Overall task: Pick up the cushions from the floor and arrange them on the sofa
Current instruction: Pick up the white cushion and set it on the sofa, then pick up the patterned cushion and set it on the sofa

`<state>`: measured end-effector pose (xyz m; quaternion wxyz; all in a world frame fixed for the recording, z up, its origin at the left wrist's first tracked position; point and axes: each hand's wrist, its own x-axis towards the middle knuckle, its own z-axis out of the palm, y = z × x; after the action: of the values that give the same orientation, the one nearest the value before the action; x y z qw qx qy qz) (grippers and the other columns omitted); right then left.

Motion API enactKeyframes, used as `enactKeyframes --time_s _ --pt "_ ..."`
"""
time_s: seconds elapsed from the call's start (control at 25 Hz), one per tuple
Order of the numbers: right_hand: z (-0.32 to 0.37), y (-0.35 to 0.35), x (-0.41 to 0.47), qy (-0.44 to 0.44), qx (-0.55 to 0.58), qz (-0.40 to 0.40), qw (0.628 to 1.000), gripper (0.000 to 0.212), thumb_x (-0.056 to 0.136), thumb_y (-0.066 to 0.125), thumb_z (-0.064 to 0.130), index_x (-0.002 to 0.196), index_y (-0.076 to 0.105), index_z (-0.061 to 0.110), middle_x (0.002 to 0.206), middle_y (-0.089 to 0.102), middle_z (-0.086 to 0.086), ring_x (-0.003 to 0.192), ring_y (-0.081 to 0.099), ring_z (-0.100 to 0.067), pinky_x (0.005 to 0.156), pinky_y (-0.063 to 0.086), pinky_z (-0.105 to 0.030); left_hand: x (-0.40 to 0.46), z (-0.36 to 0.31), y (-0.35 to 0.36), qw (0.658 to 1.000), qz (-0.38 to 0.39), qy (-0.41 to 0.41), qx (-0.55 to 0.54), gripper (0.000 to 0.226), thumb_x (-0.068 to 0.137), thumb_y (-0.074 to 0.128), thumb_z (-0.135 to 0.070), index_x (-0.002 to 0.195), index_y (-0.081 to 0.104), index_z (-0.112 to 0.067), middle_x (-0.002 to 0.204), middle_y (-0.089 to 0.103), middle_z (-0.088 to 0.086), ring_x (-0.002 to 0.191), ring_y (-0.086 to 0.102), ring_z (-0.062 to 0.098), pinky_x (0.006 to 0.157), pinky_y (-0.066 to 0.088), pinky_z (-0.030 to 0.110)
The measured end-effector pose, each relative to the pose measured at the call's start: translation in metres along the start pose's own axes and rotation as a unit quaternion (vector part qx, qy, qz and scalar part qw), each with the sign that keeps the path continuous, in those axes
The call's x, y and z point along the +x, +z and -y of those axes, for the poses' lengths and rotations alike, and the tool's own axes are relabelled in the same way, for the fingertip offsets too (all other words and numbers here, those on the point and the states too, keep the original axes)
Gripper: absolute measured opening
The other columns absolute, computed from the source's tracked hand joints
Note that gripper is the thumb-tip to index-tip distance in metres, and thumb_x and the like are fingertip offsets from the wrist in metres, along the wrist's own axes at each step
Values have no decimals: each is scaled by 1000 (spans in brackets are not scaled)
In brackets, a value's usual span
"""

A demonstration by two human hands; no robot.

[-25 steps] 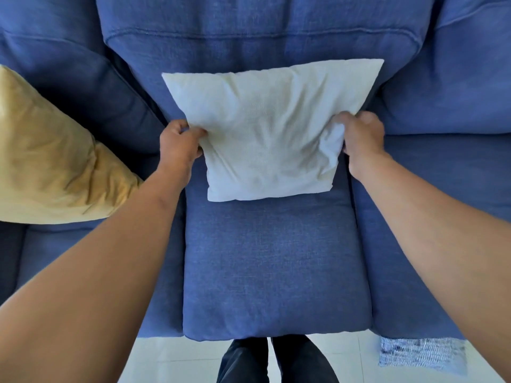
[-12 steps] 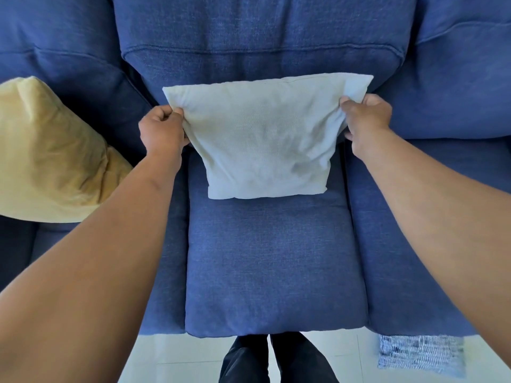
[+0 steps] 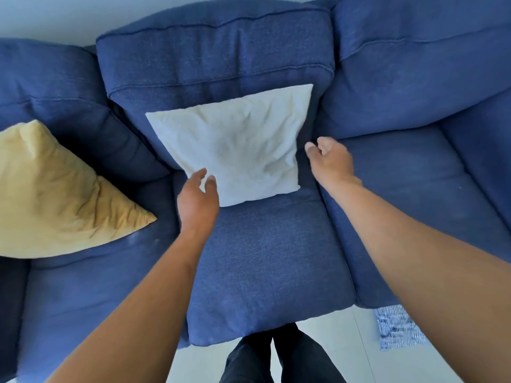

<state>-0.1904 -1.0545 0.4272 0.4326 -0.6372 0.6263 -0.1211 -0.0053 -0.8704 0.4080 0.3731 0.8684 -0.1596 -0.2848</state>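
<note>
A white cushion (image 3: 237, 142) leans upright against the back of the middle seat of the blue sofa (image 3: 265, 261). My left hand (image 3: 197, 200) hovers at the cushion's lower left corner, fingers apart and holding nothing. My right hand (image 3: 330, 158) is just off the cushion's right edge, loosely open and empty. A yellow cushion (image 3: 52, 194) rests on the left seat against the sofa back.
White tiled floor (image 3: 345, 341) runs along the sofa's front edge. A blue-and-white patterned rug or cloth (image 3: 398, 330) lies on the floor at the right. My dark trouser legs (image 3: 276, 357) stand close to the middle seat.
Both hands have let go of the white cushion and pulled back and down from its upper corners. The cushion now leans by itself against the backrest. The view has tilted up.
</note>
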Motion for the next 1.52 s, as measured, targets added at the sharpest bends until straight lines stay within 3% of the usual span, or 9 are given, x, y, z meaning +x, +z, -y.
enactKeyframes --time_s 0.12,0.24,0.32,0.48,0.64,1.0,1.32,1.52 --pt "-21 -20 -41 -24 -97 19 995 55 109 45 36 152 43 1 162 44 -17 152 37 -33 119 32 -43 -36 -7 25 993 88 53 51 55 107 49 -40 157 46 -19 160 51 6 146 50 27 122 39 40" --pt "-61 -43 -72 -24 -153 5 988 66 111 41 39 163 22 4 175 15 -15 164 6 -28 128 18 -48 -72 -28 53 968 162 149 122 61 110 44 -38 163 32 -11 172 30 5 160 26 21 130 21 37" --pt "-88 -61 -91 -6 -168 -13 986 70 110 40 42 164 17 4 176 8 -15 164 0 -28 129 15 -51 -95 -45 72 943 194 210 168 62 110 41 -38 164 28 -10 174 24 6 162 19 19 130 18 35" --pt "-146 -112 -129 36 -174 -68 982 74 109 41 45 165 14 3 176 5 -16 164 -1 -29 129 14 -53 -149 -65 121 903 258 280 199 63 109 43 -39 163 29 -10 174 24 4 160 23 20 129 21 35" --pt "-233 -174 -177 106 -151 -118 976 77 108 44 47 164 15 3 176 6 -17 164 0 -31 128 15 -55 -226 -72 194 849 318 333 259 67 109 44 -39 165 22 -8 176 16 7 164 7 21 132 14 44" --pt "-410 -290 -292 231 -55 -167 957 78 108 46 47 166 14 6 176 4 -17 164 1 -33 130 12 -53 -415 -66 336 762 430 360 323 69 109 45 -39 166 19 -8 176 17 8 164 10 22 128 15 37" --pt "-489 -325 -322 302 17 -204 931 75 108 46 46 164 19 4 175 10 -19 163 6 -34 130 12 -47 -475 -62 416 667 496 384 402 72 108 46 -40 166 19 -8 176 14 11 163 14 24 127 20 40" --pt "-541 -335 -300 357 76 -206 908 74 109 43 45 165 16 4 175 10 -18 163 10 -33 130 13 -41 -472 -59 484 639 519 370 431 71 109 45 -41 167 18 -10 176 15 9 162 16 24 128 21 40"
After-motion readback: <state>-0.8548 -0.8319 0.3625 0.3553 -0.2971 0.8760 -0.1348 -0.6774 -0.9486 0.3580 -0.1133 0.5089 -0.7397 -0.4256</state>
